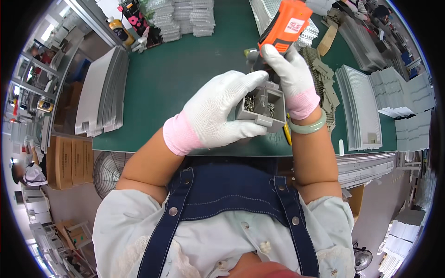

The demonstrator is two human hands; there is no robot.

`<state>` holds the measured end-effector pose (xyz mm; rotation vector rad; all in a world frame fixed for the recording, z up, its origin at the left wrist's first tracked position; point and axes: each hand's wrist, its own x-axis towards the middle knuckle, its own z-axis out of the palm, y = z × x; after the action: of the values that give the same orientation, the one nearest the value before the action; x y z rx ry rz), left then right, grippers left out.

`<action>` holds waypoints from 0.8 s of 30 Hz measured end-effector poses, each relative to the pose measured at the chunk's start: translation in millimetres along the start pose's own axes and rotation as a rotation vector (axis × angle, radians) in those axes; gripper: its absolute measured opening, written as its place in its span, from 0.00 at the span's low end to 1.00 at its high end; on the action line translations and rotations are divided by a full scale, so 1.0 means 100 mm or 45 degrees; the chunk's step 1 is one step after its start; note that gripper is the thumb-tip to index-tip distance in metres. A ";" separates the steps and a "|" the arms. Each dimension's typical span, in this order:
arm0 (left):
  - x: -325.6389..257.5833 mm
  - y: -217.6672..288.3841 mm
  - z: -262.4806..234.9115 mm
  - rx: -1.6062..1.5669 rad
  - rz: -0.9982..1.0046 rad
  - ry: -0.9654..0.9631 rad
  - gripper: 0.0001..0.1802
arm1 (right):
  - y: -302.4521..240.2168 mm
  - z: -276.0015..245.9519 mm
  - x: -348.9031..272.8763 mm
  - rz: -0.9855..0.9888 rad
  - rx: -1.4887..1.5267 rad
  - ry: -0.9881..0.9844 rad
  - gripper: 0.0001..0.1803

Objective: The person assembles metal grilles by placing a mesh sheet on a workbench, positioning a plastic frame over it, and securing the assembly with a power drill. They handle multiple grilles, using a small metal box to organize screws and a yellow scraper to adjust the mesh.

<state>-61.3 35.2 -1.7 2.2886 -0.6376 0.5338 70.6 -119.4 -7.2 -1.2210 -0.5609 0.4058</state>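
Both hands wear white knit gloves with pink cuffs. My left hand grips a small grey plastic box, thumb along its near side and fingers on its far side. Inside the box lie small metal screws and a clear piece that I cannot identify. Just right of the box, my right hand is closed around an orange and black power screwdriver, whose orange end points up and away from me. Its tip is hidden behind my hands and the box.
Green table beneath. White panels stack left; another white stack stands right. Grey-green plastic parts pile beside my right wrist. Clear packs and a bottle stand at the back. A yellow-handled tool lies near the front edge.
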 end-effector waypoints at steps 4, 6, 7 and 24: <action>0.03 -0.11 0.02 0.060 0.058 0.014 0.45 | -0.04 -0.02 0.03 -0.012 -0.133 0.060 0.20; 0.09 -0.17 0.05 0.082 0.059 -0.014 0.44 | 0.11 -0.12 0.08 -0.017 -0.225 0.051 0.22; 0.04 -0.13 0.07 0.069 0.058 0.002 0.46 | 0.08 -0.10 0.13 -0.034 -0.182 0.017 0.22; -0.11 0.06 0.03 0.017 0.124 -0.012 0.49 | -0.06 0.11 -0.18 -0.115 -0.037 0.058 0.16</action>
<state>-73.2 32.2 -6.7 2.2823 -0.7555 0.5749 50.1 -123.2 -2.0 -1.2247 -0.5825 0.2936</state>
